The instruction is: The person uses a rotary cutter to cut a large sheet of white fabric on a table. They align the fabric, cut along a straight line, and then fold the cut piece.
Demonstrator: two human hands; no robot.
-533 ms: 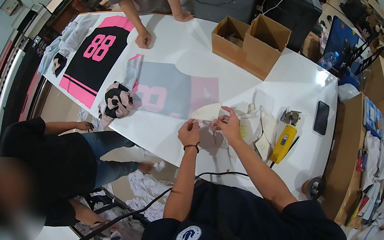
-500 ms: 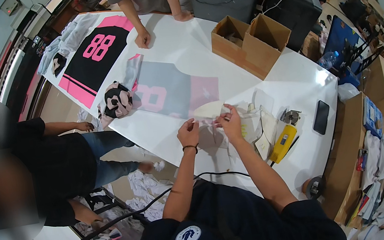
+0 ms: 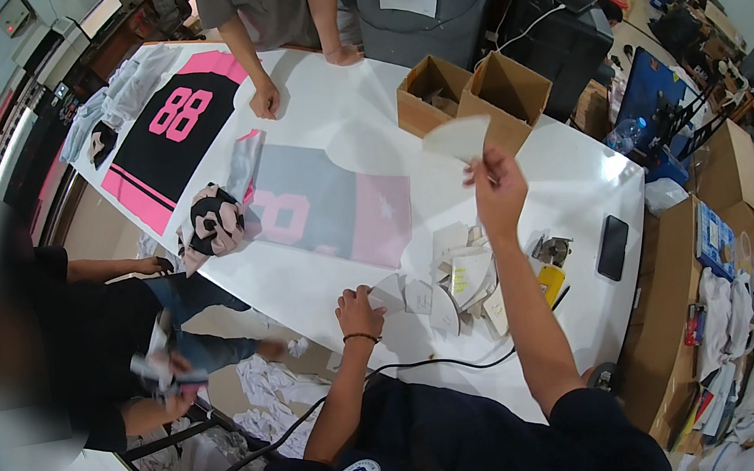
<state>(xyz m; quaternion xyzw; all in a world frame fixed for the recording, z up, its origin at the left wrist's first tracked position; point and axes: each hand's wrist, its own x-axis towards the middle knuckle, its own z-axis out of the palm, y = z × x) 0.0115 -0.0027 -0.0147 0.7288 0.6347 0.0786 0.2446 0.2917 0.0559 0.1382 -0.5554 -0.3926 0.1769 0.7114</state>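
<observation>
Paper scrap [image 3: 458,136], white and curved, pinched in right hand [image 3: 497,187] and lifted clear above table [image 3: 348,121], toward the two open cardboard boxes [image 3: 473,95] beyond. Left hand [image 3: 359,311] laid loosely curled on the tabletop, fingertips touching white paper cut-outs [image 3: 453,285], seemingly pinning them flat. Just right of the heap: yellow tool [image 3: 552,283], black phone [image 3: 612,247]. Grey-and-pink printed sheet [image 3: 323,210] spread further in. Black-and-pink jersey [image 3: 174,125] at far corner. Another person's hands [image 3: 265,104] pressed on far edge.
</observation>
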